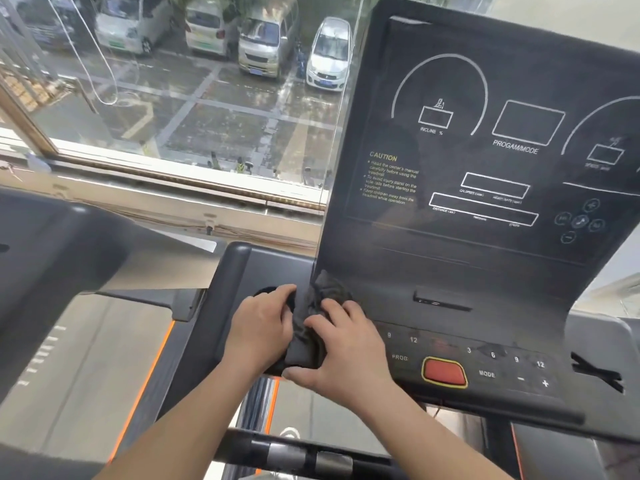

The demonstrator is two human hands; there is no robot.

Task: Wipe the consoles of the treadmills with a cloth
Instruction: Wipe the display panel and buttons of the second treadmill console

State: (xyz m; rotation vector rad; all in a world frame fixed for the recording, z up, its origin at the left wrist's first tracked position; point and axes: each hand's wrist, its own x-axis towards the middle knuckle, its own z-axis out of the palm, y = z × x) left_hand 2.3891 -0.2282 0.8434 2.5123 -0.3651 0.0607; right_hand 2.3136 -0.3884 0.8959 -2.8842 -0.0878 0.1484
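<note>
A single wide-angle view from the person's head looks forward and down, close over the treadmill console [485, 244], which fills the right half. To the left, the window [34, 129] overlooks a car park [225, 116] far below.

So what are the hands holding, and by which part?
A dark bunched cloth on the treadmill console: the left hand grips its left edge, the right hand its right side.

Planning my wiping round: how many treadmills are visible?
2: the treadmill ahead, cloth on its console; a second treadmill at left. Others may be out of frame.
</note>
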